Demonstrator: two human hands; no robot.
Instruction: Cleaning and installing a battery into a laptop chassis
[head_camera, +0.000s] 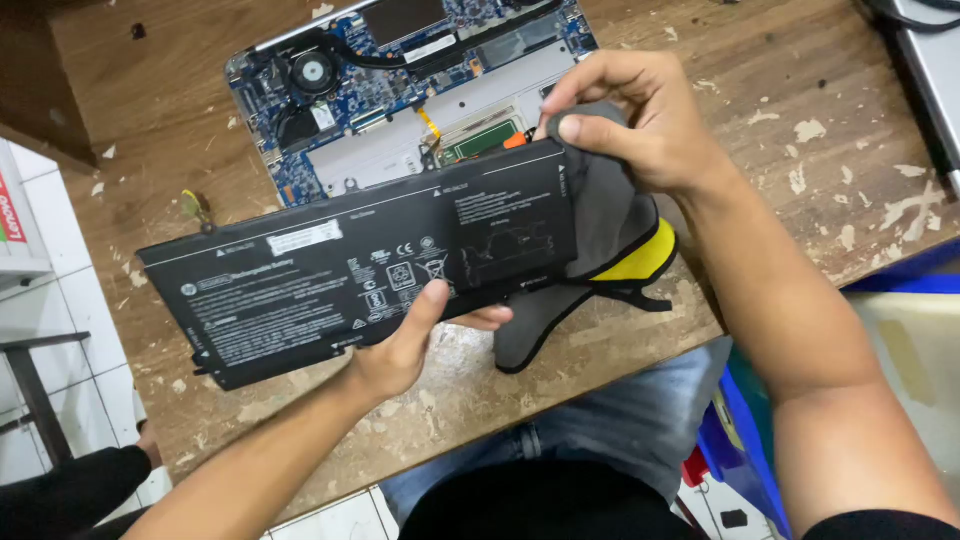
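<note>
A long flat black laptop battery (330, 275) with white label print is held above the wooden table. My left hand (405, 345) grips its near edge from below, thumb on the top face. My right hand (630, 115) pinches a grey cloth with a yellow and black trim (610, 235) against the battery's right end. The cloth hangs down behind and below the battery. Beyond the battery lies an opened laptop (400, 85) with its blue circuit board, fan and empty grey bay exposed.
The worn wooden table (800, 130) is flecked with white paint. A grey device edge with a cable (935, 60) sits at the top right. A blue bin (745, 440) stands by my right leg. White floor tiles (70, 270) and a dark stool leg are at left.
</note>
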